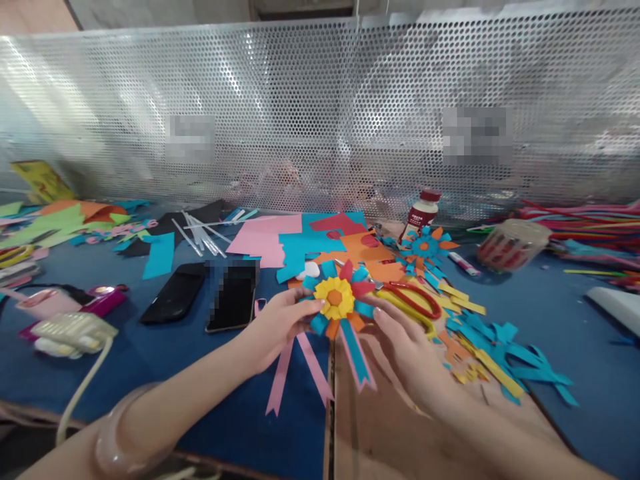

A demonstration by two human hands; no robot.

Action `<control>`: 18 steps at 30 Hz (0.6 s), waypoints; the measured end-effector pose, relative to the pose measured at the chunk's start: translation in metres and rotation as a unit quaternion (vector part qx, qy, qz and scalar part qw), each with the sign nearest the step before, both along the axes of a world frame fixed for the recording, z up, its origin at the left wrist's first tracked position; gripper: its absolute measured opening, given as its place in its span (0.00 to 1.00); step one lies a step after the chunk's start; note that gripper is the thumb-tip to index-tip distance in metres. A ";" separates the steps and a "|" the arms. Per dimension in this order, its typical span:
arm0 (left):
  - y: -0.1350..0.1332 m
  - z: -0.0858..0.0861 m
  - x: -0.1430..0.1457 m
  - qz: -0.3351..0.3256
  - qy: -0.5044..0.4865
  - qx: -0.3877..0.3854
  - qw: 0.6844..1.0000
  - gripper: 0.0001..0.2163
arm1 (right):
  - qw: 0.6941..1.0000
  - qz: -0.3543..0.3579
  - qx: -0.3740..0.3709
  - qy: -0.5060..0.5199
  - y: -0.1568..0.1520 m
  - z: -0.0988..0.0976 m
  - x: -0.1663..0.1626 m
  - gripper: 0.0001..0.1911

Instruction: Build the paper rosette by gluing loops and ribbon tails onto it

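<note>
A paper flower with a yellow centre and blue, red and orange petals is held up in the middle. My left hand pinches its left side, thumb on the front of the yellow petals and fingers behind. On the other side, my right hand grips the blue petals at the edge with thumb and fingertips; part of that grip is hidden. Beneath the flower hang pink ribbon strips with notched ends and a blue-and-pink strip. Scissors with red and yellow handles lie just beyond my right hand.
Coloured paper sheets cover the back. Two phones and a power strip lie left. A red-capped bottle, another paper flower, a clear jar and blue paper strips are right. A perforated metal screen stands behind.
</note>
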State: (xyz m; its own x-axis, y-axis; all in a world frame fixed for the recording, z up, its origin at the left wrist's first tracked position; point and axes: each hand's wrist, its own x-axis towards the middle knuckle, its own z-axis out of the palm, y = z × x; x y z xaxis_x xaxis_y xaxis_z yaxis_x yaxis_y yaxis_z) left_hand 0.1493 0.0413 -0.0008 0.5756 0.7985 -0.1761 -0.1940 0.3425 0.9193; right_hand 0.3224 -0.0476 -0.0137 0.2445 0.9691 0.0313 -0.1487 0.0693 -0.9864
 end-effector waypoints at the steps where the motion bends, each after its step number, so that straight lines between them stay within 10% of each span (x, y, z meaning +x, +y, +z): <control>1: 0.000 -0.001 0.000 -0.010 0.006 -0.004 1.000 0.09 | 0.999 0.020 -0.010 0.038 0.002 -0.001 0.001 0.19; 7: 0.002 -0.006 0.000 -0.028 0.041 -0.002 0.999 0.09 | 0.973 0.143 -0.054 0.174 0.003 -0.003 0.000 0.19; 18: -0.006 -0.006 -0.002 -0.105 0.055 -0.057 0.991 0.09 | 0.962 0.066 -0.106 0.243 0.007 -0.011 -0.001 0.15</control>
